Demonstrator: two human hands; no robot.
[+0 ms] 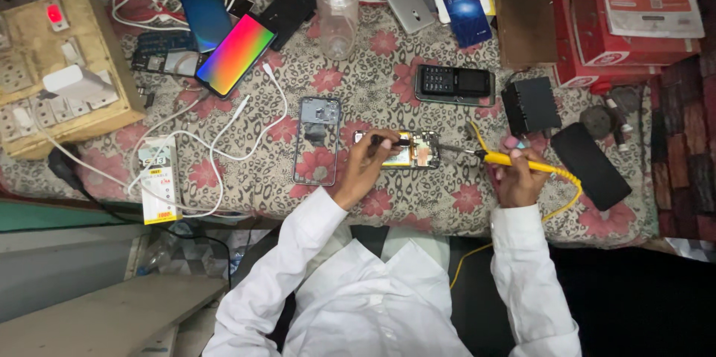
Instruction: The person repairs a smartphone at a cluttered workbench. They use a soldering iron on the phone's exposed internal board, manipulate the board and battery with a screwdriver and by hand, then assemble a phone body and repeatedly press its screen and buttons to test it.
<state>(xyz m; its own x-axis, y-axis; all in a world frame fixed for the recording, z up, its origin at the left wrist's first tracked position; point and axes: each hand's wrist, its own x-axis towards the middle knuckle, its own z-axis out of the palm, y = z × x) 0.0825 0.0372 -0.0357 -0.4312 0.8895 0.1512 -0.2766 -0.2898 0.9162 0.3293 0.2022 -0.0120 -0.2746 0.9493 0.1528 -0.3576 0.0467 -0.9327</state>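
An opened phone [409,149] with its back off lies on the flowered cloth, showing a yellow battery and circuit board. My left hand [363,170] holds a thin dark tool [394,141] whose tip rests on the phone's inside. My right hand [520,178] grips a yellow-handled soldering iron [514,161]; its metal tip points left at the phone's right end. A yellow coiled cord runs from the iron down off the table edge. A clear phone back frame [317,141] lies just left of my left hand.
A wooden socket board [52,73] with plugs sits far left, white cables [224,141] trailing from it. A phone with a rainbow screen [235,55], a keypad phone [455,84], a clear pump bottle [337,6], a black box [531,105] and red cartons [626,21] surround the work spot.
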